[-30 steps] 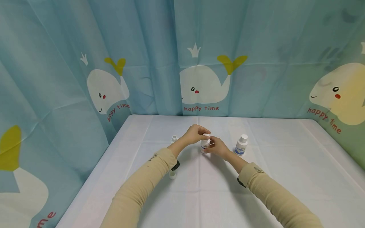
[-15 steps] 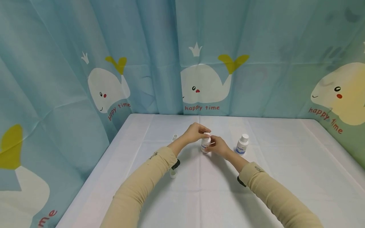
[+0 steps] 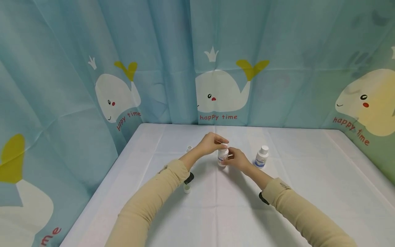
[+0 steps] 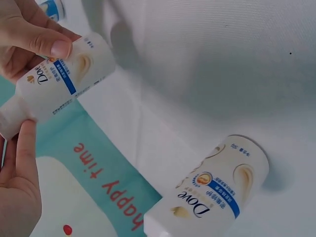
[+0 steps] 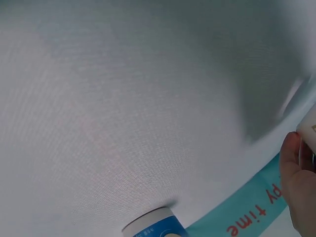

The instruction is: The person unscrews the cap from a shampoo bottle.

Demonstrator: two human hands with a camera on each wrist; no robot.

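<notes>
A small white Dove bottle [image 3: 222,158] with a blue label stripe is upright on the table in the head view. My right hand [image 3: 237,159] grips its body from the right; in the left wrist view, that thumb [image 4: 60,48] presses across the label. From above, my left hand [image 3: 212,143] pinches the bottle's white cap [image 4: 11,118], with fingers at the neck. A second Dove bottle [image 4: 210,192], its mouth uncapped in the head view, stands left, partly hidden behind my left forearm. A loose white cap [image 3: 187,189] lies below that forearm.
A third white bottle [image 3: 261,157], capped and with a blue label, stands to the right of my right hand. The white-covered table [image 3: 308,192] ends at the back against a blue whale-print curtain [image 3: 172,61].
Both hands keep their places on the bottle and its cap. My right forearm has shifted slightly outward to the right, and my left forearm slightly to the left.
</notes>
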